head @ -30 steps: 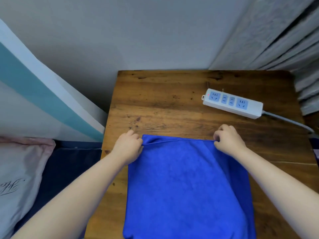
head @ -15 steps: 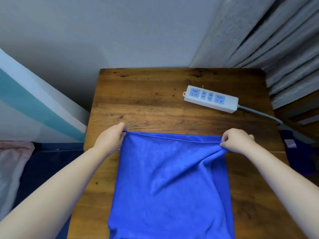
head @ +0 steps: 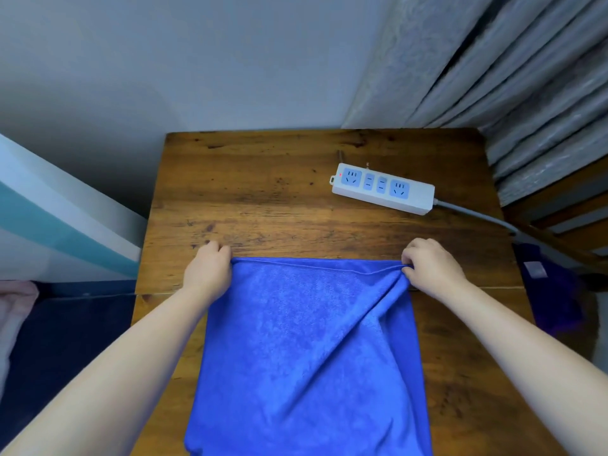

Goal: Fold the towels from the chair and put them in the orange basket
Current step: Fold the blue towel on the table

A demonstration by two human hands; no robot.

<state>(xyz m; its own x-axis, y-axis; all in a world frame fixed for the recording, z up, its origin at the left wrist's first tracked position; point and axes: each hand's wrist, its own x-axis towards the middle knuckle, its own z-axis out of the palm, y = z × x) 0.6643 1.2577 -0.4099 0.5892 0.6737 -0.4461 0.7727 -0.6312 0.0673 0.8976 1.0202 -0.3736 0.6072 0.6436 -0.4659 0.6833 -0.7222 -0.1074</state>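
Both of our hands pinch the far edge of the blue towel [head: 306, 350]. Our left hand [head: 209, 274] is closed on the far left corner, with the fingers curled over the hem, and our right hand [head: 431, 271] is closed on the far right corner, where the cloth is gathered under the fingertips. Between the two hands the hem runs almost straight and flat.

From the head camera, which is our only view, the towel lies spread on the wooden table [head: 263, 199] and reaches from the hands down to the bottom edge of the picture. Near our right hand some diagonal creases go from the pinched corner down across the cloth. On the left side of the towel the surface looks smooth.

Beyond the towel, on the far right part of the table, lies a white power strip [head: 383, 189] with blue sockets. It is well apart from the towel and its grey cable [head: 477, 215] leaves over the right edge of the table. To the right of the towel, off the table edge, we see a dark purple cloth [head: 552, 297]; what it lies on we cannot tell. Behind the power strip hangs a grey curtain [head: 493, 77], and a pale wall [head: 197, 60] stands behind the table.
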